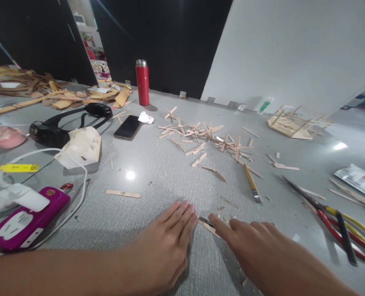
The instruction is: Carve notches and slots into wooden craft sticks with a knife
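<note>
A flat wooden craft stick (211, 230) lies on the table between my hands. My left hand (170, 242) has its fingers pressed together, the fingertips holding one end of the stick down. A knife (205, 221) with a thin dark blade rests along the stick. My right hand (246, 242) is closed around the knife, index finger stretched along the back of the blade; the handle is hidden under the palm. Small wood shavings lie around the right hand. Another craft stick (123, 193) with a notch near its middle lies to the left.
Beyond the hands lies a heap of craft sticks (200, 131), with a yellow-handled chisel-like tool (251, 183) nearby. Shears (330, 218) lie at right, below a stick frame (293, 125). A phone (127, 127), red bottle (143, 84), headset (54, 127) and purple power bank (28, 220) stand left.
</note>
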`<state>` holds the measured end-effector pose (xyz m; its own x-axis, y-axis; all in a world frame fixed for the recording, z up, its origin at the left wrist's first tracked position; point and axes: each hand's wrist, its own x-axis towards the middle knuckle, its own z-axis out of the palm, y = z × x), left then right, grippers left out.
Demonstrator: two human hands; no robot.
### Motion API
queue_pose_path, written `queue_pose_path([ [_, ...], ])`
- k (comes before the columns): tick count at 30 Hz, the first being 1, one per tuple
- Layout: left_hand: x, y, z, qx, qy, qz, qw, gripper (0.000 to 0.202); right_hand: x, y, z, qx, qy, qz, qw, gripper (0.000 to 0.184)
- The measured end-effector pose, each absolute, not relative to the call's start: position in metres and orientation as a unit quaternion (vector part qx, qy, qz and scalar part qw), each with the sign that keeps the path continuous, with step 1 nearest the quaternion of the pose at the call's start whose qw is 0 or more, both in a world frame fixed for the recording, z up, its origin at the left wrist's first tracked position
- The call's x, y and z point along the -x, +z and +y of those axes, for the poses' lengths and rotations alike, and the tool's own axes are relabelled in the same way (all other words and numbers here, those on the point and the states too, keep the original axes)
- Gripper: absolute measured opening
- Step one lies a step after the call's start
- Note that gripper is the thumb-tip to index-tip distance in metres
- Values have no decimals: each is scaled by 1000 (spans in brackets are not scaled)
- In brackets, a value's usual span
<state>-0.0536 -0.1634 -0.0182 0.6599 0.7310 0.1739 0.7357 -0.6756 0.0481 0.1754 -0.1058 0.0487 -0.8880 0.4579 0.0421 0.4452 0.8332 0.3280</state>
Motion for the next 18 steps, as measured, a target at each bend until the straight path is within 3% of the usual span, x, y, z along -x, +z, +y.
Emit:
queue_pose_path([
  [12, 49, -5, -164, 916, -47, -387, 89, 65, -186, 53, -112, -190, 198, 962, -10, 63],
  [18, 51, -12, -164, 917, -56, -392, 52, 67, -198, 48, -110, -231, 173, 958, 0, 69],
])
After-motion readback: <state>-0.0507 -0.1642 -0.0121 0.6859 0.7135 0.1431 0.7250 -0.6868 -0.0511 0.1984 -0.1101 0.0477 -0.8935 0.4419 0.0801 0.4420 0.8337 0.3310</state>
